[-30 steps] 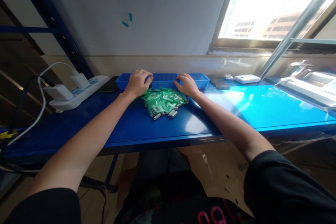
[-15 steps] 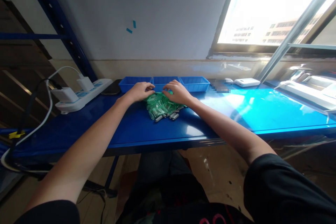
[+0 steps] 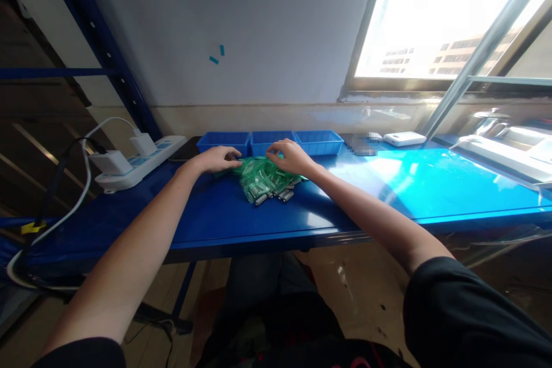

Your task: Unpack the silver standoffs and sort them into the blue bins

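Observation:
A heap of crinkled green plastic bags (image 3: 255,175) lies on the blue table in front of me. Short silvery metal cylinders (image 3: 285,195) show at its near edge. My left hand (image 3: 215,158) rests at the heap's left side, thumb and index finger apart, with some green plastic beneath it. Over the right side of the heap, my right hand (image 3: 293,156) is bent at the wrist, its fingers curved and slightly apart from the thumb. I see nothing clearly held in either hand. The undersides of both hands are hidden.
Three joined blue bins (image 3: 271,139) stand behind the heap against the wall. A white power strip (image 3: 140,165) with plugs and cables lies at the left. To the right are a white flat box (image 3: 404,138) and a metal shelf post (image 3: 468,63).
My left hand has moved left, and green plastic now reaches farther left beneath it. My right hand stays near its place, its fingers curling down more. The camera view has tilted slightly.

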{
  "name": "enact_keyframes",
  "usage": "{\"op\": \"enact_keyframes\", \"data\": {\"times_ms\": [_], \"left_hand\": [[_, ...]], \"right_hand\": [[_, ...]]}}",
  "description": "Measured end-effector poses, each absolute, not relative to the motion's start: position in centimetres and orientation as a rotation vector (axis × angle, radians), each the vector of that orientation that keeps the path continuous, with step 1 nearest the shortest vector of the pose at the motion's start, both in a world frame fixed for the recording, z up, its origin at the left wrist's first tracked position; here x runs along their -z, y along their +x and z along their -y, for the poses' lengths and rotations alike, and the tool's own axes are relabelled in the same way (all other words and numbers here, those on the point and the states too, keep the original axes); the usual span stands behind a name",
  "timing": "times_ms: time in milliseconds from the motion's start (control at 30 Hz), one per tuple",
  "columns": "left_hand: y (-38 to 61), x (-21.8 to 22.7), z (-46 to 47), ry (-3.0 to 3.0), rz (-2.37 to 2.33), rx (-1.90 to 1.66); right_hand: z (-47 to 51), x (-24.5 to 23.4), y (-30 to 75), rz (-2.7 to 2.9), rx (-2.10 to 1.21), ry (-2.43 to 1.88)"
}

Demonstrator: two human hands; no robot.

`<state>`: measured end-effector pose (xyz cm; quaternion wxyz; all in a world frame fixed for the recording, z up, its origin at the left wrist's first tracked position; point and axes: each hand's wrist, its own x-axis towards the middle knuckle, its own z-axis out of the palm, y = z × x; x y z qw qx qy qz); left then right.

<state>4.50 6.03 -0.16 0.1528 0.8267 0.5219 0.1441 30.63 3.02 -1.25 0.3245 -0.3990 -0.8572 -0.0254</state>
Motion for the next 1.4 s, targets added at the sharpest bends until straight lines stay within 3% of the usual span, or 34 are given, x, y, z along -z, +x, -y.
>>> {"op": "enact_keyframes", "data": {"times_ms": [200, 333, 533, 700, 767, 900, 967, 1100, 1267, 1400], "left_hand": [[7.2, -0.2, -4.6, 2.104, -1.294, -1.035], [9.5, -1.1, -2.9, 2.049, -1.125, -1.214], [10.5, -2.5, -0.7, 2.383, -1.057, -1.269], [8.6, -5.9, -0.8, 2.677, -1.398, -1.744], [7.2, -6.4, -2.1, 2.677, -1.652, -1.620], [3.8, -4.1, -4.7, 2.575, -2.152, -0.763], [2.3, -2.3, -5.2, 2.465, -2.182, -0.484], [1.0, 0.2, -5.0, 2.409, -1.983, -0.276], [1.9, 1.3, -4.7, 2.274, -1.842, -0.472], [3.1, -0.5, -3.4, 2.282, -1.763, -1.259]], "right_hand": [[-2.7, 1.0, 30.4, 2.114, -0.094, -1.042], [-2.0, 0.5, 29.7, 1.987, -0.331, -0.924], [-0.8, -0.1, 28.8, 1.943, -0.082, -0.872], [0.0, -0.8, 29.1, 1.944, 0.057, -0.814], [0.0, -0.9, 29.3, 1.966, 0.082, -0.832], [-0.6, -0.6, 29.8, 2.035, 0.088, -0.926], [-1.1, -0.3, 30.1, 2.069, 0.081, -0.965], [-1.5, 0.1, 30.2, 2.140, 0.063, -0.993], [-1.3, 0.1, 29.8, 2.209, 0.058, -0.986], [-1.2, 0.3, 29.6, 2.222, 0.049, -0.986]]}}
